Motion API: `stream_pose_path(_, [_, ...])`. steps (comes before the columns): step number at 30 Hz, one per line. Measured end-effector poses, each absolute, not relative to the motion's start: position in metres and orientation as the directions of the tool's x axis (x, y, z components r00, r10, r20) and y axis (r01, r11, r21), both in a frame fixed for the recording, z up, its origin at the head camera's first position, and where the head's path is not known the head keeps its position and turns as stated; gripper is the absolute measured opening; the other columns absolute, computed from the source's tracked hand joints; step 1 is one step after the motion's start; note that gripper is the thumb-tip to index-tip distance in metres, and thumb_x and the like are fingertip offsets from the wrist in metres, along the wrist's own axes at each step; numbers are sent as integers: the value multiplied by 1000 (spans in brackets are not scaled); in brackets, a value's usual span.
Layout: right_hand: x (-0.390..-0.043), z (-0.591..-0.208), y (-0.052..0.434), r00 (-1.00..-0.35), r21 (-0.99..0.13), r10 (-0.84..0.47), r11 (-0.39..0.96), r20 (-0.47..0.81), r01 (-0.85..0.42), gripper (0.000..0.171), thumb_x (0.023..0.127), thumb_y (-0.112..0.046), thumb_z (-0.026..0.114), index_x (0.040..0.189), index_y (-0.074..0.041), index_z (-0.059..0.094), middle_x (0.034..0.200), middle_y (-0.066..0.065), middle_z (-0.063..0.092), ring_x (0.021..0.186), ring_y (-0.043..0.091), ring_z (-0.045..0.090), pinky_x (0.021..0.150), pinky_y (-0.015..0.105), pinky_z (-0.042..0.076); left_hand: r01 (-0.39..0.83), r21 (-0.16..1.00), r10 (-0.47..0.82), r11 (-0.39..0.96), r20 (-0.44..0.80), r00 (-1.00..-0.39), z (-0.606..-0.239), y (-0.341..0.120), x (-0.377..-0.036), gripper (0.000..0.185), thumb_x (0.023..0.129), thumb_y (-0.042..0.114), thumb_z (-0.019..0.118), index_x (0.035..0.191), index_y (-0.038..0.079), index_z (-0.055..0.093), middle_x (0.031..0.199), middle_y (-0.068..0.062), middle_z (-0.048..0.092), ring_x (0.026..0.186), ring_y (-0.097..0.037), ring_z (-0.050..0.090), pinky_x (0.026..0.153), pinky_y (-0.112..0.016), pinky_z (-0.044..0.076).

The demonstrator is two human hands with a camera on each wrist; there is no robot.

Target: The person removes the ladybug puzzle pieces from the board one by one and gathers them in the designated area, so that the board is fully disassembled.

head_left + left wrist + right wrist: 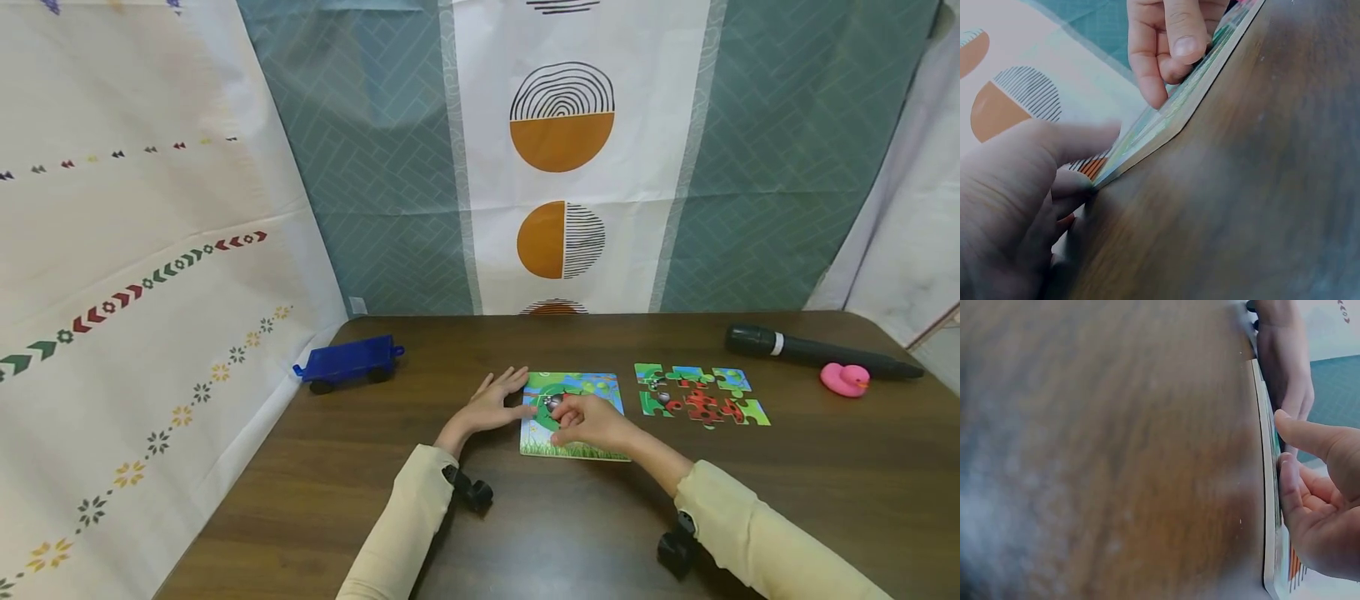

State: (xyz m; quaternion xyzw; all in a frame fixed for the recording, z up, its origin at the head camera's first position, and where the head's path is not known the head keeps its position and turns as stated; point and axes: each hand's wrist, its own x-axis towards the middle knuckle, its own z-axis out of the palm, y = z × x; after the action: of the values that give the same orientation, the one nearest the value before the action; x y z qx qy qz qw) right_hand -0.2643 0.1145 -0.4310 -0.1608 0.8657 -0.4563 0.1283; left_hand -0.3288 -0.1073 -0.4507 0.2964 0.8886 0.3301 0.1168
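Note:
A square puzzle board (581, 433) with a green picture lies flat on the dark wooden table (570, 542). My left hand (512, 395) rests flat beside it, straight fingers touching the board's left edge. My right hand (564, 414) lies on the board with fingers curled, pinching a small puzzle piece (553, 402) against the picture. In the left wrist view my right hand's fingers (1166, 56) press on the board edge (1166, 122), with the left hand (1010, 206) blurred in front. The right wrist view shows the board edge (1266, 487), my right hand (1322, 531) and the left hand (1288, 362) beyond.
A joined cluster of puzzle pieces (701, 398) lies just right of the board. A blue toy wagon (348, 362) stands at the table's left edge. A black microphone (817, 350) and a pink rubber duck (845, 379) sit at the far right. Patterned cloth hangs behind and left.

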Motion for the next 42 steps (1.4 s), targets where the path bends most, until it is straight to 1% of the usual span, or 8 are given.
stream_pose_path(4, [-264,-431,113,-920,-811,-386,559,-68,-174,39,79,-17,81,109,2,66,89,7,63,79,14,58,72,28,52,451,672,600,587,12,-800,-453,-109,-330,60,100,25,51,153,5,31,163,-7,24,154,-27,10,124,-54,-2])
stream_pose_path(8, [-264,-428,112,-920,-799,-388,571,-61,-188,38,78,-16,82,107,3,67,90,8,64,79,14,58,73,29,53,454,675,597,582,25,-802,-453,-109,-331,57,101,22,50,152,4,32,163,-8,25,154,-28,10,124,-54,-2])
stream_pose_path(16, [-262,-427,112,-914,-803,-402,562,-59,-196,36,79,-12,80,107,5,66,89,9,62,78,14,56,71,26,50,457,680,601,573,30,-798,-453,-107,-330,57,101,21,50,152,3,32,162,-9,25,154,-29,11,124,-55,-1])
stream_pose_path(22, [-261,-427,110,-915,-825,-399,537,-66,-175,35,80,-9,79,108,5,62,91,10,59,80,15,53,75,26,48,450,692,589,565,43,-807,-452,-107,-330,57,100,20,51,151,2,33,162,-10,27,154,-30,12,124,-56,-1])
stream_pose_path(30, [-259,-431,110,-937,-849,-343,512,-62,-131,33,84,-13,77,107,4,63,98,12,61,86,17,56,80,30,51,444,686,583,577,35,-812,-454,-106,-330,58,100,22,52,152,2,33,162,-9,27,154,-29,13,124,-55,0])
stream_pose_path(33, [-259,-432,111,-941,-857,-335,496,-40,-140,29,86,-13,74,106,5,62,97,13,62,86,18,57,80,31,51,443,690,580,572,42,-814,-454,-105,-329,58,100,21,52,151,2,33,162,-9,28,154,-29,14,124,-55,0])
stream_pose_path(39, [-257,-436,111,-953,-879,-302,458,-17,-129,27,88,-12,72,106,6,64,98,15,65,86,17,59,79,30,51,442,690,581,573,38,-813,-453,-104,-329,58,100,21,52,151,2,33,162,-9,27,154,-29,13,124,-54,0])
stream_pose_path(42, [-257,-439,110,-961,-884,-275,453,-16,-114,24,88,-11,71,105,5,64,97,14,66,86,17,60,79,29,52,437,693,578,574,36,-815,-453,-105,-329,58,100,21,53,151,2,33,162,-8,27,154,-28,13,124,-54,-1])
